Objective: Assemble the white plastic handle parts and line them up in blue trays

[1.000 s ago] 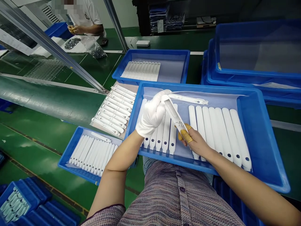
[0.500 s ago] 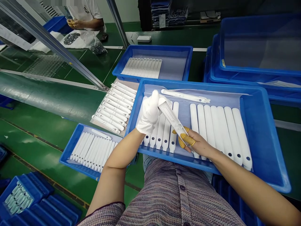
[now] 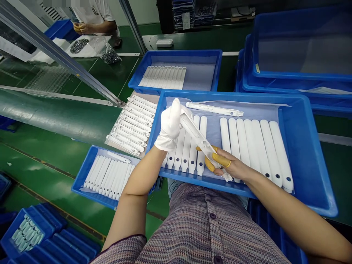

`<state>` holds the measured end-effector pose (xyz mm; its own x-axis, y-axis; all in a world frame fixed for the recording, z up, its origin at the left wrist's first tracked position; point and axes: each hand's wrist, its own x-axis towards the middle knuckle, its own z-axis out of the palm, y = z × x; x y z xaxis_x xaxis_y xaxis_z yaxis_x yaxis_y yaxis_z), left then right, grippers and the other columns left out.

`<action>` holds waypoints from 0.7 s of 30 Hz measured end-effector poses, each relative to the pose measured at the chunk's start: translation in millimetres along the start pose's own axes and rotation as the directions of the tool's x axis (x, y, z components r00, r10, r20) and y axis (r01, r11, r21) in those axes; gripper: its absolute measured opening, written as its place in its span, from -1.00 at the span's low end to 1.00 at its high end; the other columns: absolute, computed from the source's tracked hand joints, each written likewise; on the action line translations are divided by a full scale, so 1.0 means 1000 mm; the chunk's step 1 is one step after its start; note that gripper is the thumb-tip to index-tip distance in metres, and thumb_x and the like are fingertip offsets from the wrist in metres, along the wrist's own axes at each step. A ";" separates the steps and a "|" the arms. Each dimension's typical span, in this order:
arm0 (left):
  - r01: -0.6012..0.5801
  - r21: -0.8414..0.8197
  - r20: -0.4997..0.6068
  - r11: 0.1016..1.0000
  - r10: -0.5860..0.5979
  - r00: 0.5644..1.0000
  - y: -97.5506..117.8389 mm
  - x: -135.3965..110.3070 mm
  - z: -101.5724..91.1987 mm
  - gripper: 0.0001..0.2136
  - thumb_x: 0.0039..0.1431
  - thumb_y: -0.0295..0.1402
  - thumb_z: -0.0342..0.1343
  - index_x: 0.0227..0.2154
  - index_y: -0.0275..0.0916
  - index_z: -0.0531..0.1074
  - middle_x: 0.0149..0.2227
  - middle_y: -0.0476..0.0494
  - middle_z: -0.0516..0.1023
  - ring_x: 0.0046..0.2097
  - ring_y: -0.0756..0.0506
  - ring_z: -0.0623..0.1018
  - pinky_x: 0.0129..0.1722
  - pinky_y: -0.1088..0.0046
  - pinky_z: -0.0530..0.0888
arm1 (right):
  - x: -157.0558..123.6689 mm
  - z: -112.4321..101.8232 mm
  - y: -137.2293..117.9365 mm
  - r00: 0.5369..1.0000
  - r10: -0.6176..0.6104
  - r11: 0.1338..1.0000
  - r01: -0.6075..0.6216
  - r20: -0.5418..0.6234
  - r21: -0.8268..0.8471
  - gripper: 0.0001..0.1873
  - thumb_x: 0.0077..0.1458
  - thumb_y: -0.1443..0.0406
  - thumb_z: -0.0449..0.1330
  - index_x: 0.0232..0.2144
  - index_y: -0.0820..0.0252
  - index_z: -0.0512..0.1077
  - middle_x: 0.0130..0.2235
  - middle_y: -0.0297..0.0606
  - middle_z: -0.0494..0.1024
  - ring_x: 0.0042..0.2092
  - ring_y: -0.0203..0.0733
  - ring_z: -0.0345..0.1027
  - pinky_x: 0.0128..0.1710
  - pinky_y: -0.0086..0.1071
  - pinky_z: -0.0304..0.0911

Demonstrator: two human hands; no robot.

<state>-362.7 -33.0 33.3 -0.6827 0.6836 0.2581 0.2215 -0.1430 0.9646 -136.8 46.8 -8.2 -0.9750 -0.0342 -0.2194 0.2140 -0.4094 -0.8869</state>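
Observation:
A long white plastic housing [image 3: 198,136] slants between my two hands, its ribbed inner side showing. Gloved in white, my left hand [image 3: 171,123] is closed around its upper end. My right hand [image 3: 224,163], with yellow finger cots, grips the lower end, where small clips and cut-outs show. Both hands are over a large blue tray [image 3: 316,157]. In that tray, several smooth white housings [image 3: 255,146] lie side by side on the right, and more rest partly hidden behind my left hand. One further housing [image 3: 214,109] lies crosswise along the tray's far side.
Several white housings [image 3: 132,124] lie on a board to the left. Smaller blue trays of housings stand behind [image 3: 217,69] and at lower left [image 3: 82,190]. Stacked blue trays [image 3: 247,84] are at back right. A metal post [image 3: 68,62] crosses the upper left; a co-worker [image 3: 95,18] sits beyond.
The view has shifted slightly. Both hands keep hold of the same housing, which has tilted a little so that more of its inner side at the lower end shows.

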 end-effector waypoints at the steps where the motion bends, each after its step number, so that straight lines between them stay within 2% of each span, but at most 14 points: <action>1: 0.023 0.024 0.004 0.999 -0.023 1.000 -0.001 0.001 0.000 -0.31 0.48 0.13 -0.23 -0.55 -0.16 0.56 -0.59 -0.11 0.45 -0.41 -0.11 0.57 -0.26 0.21 0.63 | -0.001 0.001 0.000 1.000 0.003 0.999 -0.004 0.018 0.036 -0.48 0.47 -0.03 0.02 0.25 0.16 0.28 -0.43 -0.47 0.33 -0.54 -0.41 0.05 -0.49 -0.44 0.18; 3: 0.053 0.066 0.022 0.996 -0.054 0.998 -0.005 0.003 -0.001 -0.28 0.47 0.16 -0.31 -0.47 -0.18 0.60 -0.57 -0.14 0.49 -0.42 -0.12 0.56 -0.32 0.21 0.61 | -0.001 0.003 0.001 0.999 0.009 0.997 -0.012 0.036 0.080 -0.47 0.47 -0.02 0.01 0.28 0.15 0.25 -0.43 -0.48 0.32 -0.56 -0.43 0.02 -0.51 -0.46 0.17; 6: 0.068 0.060 0.034 0.996 -0.071 0.997 -0.009 0.003 -0.003 -0.25 0.43 0.23 -0.32 -0.43 -0.19 0.61 -0.55 -0.17 0.51 -0.46 -0.11 0.54 -0.41 0.24 0.58 | -0.002 0.003 0.004 0.998 0.019 0.994 -0.025 0.051 0.104 -0.45 0.47 -0.02 0.01 0.31 0.15 0.23 -0.44 -0.48 0.34 -0.57 -0.43 0.00 -0.53 -0.47 0.16; 11: 0.079 0.024 0.075 0.997 -0.081 0.994 -0.004 0.003 -0.004 -0.23 0.39 0.28 -0.35 -0.41 -0.17 0.61 -0.70 -0.05 0.27 -0.61 -0.05 0.34 -0.52 0.28 0.46 | -0.002 0.001 0.006 0.995 0.059 0.979 -0.073 0.078 0.191 -0.40 0.44 -0.04 0.07 0.34 0.14 0.22 -0.43 -0.46 0.36 -0.58 -0.44 -0.02 -0.58 -0.49 0.05; 15: 0.070 -0.012 0.116 0.997 -0.068 0.991 -0.002 0.006 -0.006 -0.29 0.42 0.25 -0.30 -0.50 -0.13 0.54 -0.72 0.02 0.11 -0.66 -0.01 0.21 -0.54 0.28 0.39 | -0.001 0.002 0.006 0.990 0.086 0.936 -0.119 0.113 0.332 -0.38 0.35 -0.04 0.18 0.30 0.12 0.29 -0.40 -0.44 0.35 -0.58 -0.46 -0.09 -0.61 -0.50 -0.06; 18: 0.083 -0.069 0.137 0.994 -0.073 0.988 -0.006 0.010 -0.010 -0.37 0.41 0.23 -0.15 -0.51 -0.12 0.52 -0.73 0.06 0.07 -0.66 0.00 0.19 -0.56 0.31 0.35 | -0.001 0.002 0.004 0.988 0.053 0.909 -0.106 0.142 0.402 -0.39 0.33 -0.07 0.17 0.25 0.16 0.35 -0.47 -0.48 0.28 -0.59 -0.45 -0.15 -0.65 -0.51 -0.10; 21: 0.113 -0.074 0.185 0.991 -0.098 0.978 -0.013 0.013 -0.014 -0.50 0.27 0.19 0.15 -0.54 -0.13 0.51 -0.68 0.04 0.25 -0.66 0.03 0.17 -0.63 0.36 0.22 | -0.005 0.003 -0.002 0.988 0.096 0.914 -0.136 0.121 0.381 -0.37 0.38 -0.13 0.06 0.23 0.17 0.35 -0.52 -0.51 0.23 -0.61 -0.43 -0.20 -0.68 -0.52 -0.17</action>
<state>-384.4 -32.7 24.7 -0.5605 0.8149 0.1477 0.0903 -0.1171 0.9890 -132.2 44.8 -4.3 -0.9499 -0.1838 -0.2529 0.3055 -0.7173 -0.6262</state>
